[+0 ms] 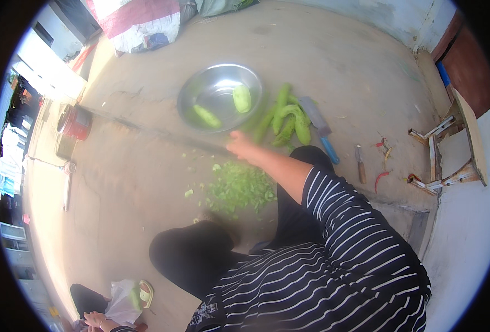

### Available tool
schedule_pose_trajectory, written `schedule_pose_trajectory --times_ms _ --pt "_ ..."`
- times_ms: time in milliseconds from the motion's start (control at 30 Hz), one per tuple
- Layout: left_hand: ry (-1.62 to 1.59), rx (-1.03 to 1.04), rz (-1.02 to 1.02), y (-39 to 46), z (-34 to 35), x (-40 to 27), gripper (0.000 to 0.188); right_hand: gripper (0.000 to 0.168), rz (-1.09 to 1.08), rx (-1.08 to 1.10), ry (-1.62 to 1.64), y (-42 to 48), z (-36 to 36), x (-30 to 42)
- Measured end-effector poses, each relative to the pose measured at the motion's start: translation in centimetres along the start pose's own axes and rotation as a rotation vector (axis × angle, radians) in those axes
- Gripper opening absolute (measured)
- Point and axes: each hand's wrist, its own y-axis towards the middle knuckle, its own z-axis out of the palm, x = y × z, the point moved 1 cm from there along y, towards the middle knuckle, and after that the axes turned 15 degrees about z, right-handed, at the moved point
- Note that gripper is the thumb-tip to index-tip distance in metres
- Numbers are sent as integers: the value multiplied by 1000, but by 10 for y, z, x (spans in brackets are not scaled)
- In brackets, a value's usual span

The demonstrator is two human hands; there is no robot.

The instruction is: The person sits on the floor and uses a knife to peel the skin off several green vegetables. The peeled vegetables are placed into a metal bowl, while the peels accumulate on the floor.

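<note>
My right hand point(241, 146) is blurred above the floor, just outside the near rim of a stainless steel basin point(195, 83); its fingers look curled and I see nothing in them. Inside the basin lie a thick pale green peeled gourd point(241, 98) and a slimmer one point(207, 116). Unpeeled green gourds point(281, 112) are heaped right of the basin, with a blue-handled cleaver point(316, 118) against them. Green peelings point(241, 186) cover the floor between my knees. What looks like my left hand point(95, 319), small at the lower left edge, is beside a clear plastic bag point(122, 301).
A wooden-handled peeler or small knife point(360, 164) and red chillies point(381, 181) lie on the right. A stool point(456, 153) leans at the wall. A red bucket point(75, 122) stands left; woven sacks point(141, 25) are at the back. Another person's knee point(86, 298) and sandal point(146, 294) show lower left.
</note>
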Motion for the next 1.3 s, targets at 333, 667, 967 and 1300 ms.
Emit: schedule_pose_trajectory --times_ms 333,667,967,1300 --pt "-701 613 -431 -126 199 -6 36 45 34 -238 581 57 -41 35" --pt "-715 1346 -578 -491 260 -164 49 63 -326 -930 -255 82 -57 54" --pt "-656 1380 -908 -503 274 -137 36 74 -23 -539 -423 137 -59 115" --pt "-528 1384 -948 -514 277 -136 29 70 -126 -320 -398 219 10 94"
